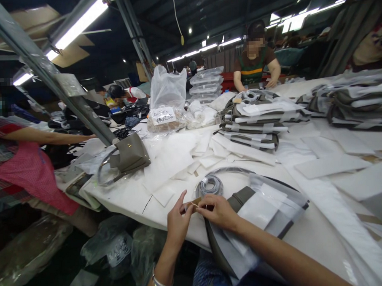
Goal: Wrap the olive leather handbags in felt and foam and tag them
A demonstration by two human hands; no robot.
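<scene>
My left hand [178,221] pinches a thin pale string [195,205] between thumb and fingertip, its index finger raised. Closed on the other end of that string is my right hand [218,210]. A small brown tag [196,200] shows between the two hands, partly hidden by the fingers. Under and beside my right forearm lies an olive-grey handbag [243,196], partly covered with white wrapping sheets [263,205] and clear plastic. Just beyond my fingers, a coiled, plastic-wrapped strap [212,185] rests on the white table [162,218].
Another olive-grey handbag [133,154] stands left, near a slanted metal post [65,93]. Wrapped bags are stacked at centre back [256,119] and right [360,102]. White foam sheets [331,166] lie scattered. One co-worker [254,64] stands across the table, another [27,162] at left.
</scene>
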